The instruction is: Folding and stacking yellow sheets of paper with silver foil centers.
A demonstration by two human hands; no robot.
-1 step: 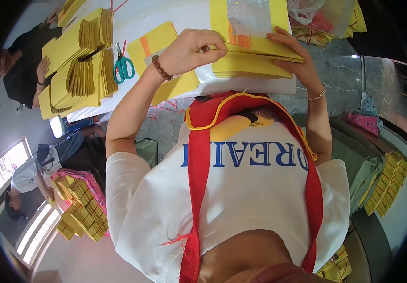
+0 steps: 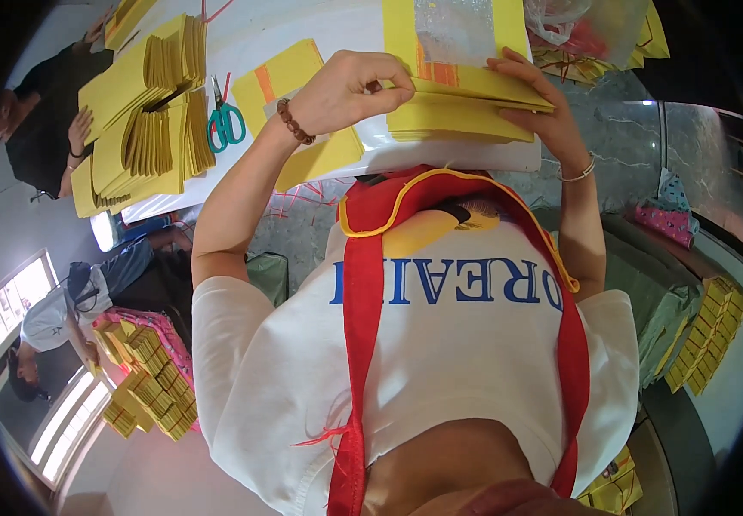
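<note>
A thick stack of yellow joss paper (image 2: 457, 119) lies at the table's near edge. Its top sheet bears a silver foil patch (image 2: 455, 33) and an orange band. My left hand (image 2: 356, 86), with a beaded bracelet at the wrist, pinches the left edge of the upper sheets. At the right end, my right hand (image 2: 548, 101) grips a lifted part of the stack, fingers above and thumb beneath, so a gap shows there. Green-handled scissors (image 2: 225, 123) lie left of my left forearm. Loose yellow sheets (image 2: 334, 153) lie partly under that forearm.
Fanned yellow paper stacks (image 2: 152, 129) fill the table's left side, where a co-worker's hand (image 2: 80, 126) rests. Clear plastic bags (image 2: 586, 30) lie at the far right. Another person (image 2: 49, 318) works farther left by bundled paper (image 2: 152, 370). Green covered bundles (image 2: 647, 284) stand at right.
</note>
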